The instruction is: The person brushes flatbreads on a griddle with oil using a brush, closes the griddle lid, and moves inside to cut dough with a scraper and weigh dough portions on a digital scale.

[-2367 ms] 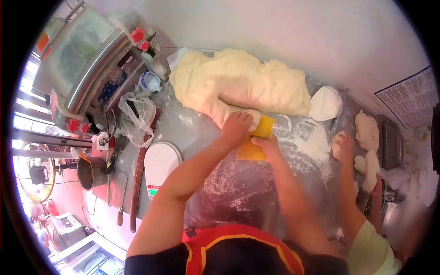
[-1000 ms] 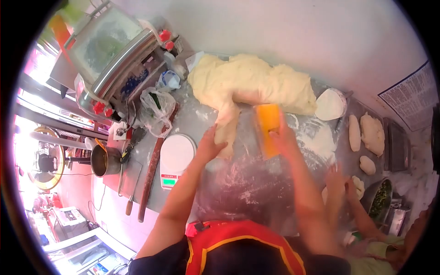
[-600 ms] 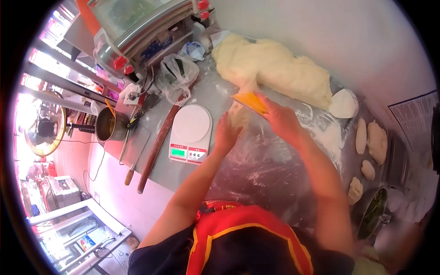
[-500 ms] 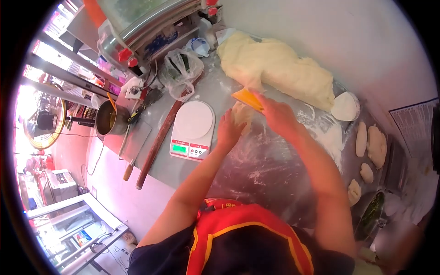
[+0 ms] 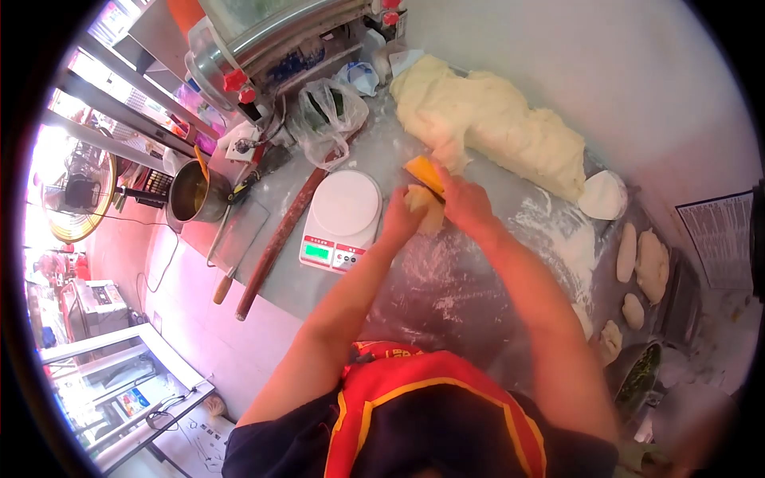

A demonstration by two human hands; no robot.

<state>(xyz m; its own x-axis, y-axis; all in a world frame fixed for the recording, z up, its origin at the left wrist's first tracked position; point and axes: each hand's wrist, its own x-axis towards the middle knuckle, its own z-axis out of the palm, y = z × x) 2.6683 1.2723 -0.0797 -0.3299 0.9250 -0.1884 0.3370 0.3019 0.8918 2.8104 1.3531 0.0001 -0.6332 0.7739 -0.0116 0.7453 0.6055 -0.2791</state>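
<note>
Bench [image 5: 494, 311] carries loose flour [image 5: 570, 247], a large dough mass [image 5: 494, 119], a digital scale [image 5: 345, 209], a brown rod [image 5: 279, 240] and smaller dough pieces [image 5: 653, 267]

Scale [image 5: 345, 203] between rod [image 5: 287, 231] and dough piece [image 5: 431, 217], dough mass [image 5: 494, 119] behind, pot [image 5: 213, 209] far left

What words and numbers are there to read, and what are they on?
None I can read for sure.
White scale: green display, too small; print on its red strips, too small.
Wall sheet: lines of print, too small.
Red apron: yellow marks like lettering, too blurred.
</note>
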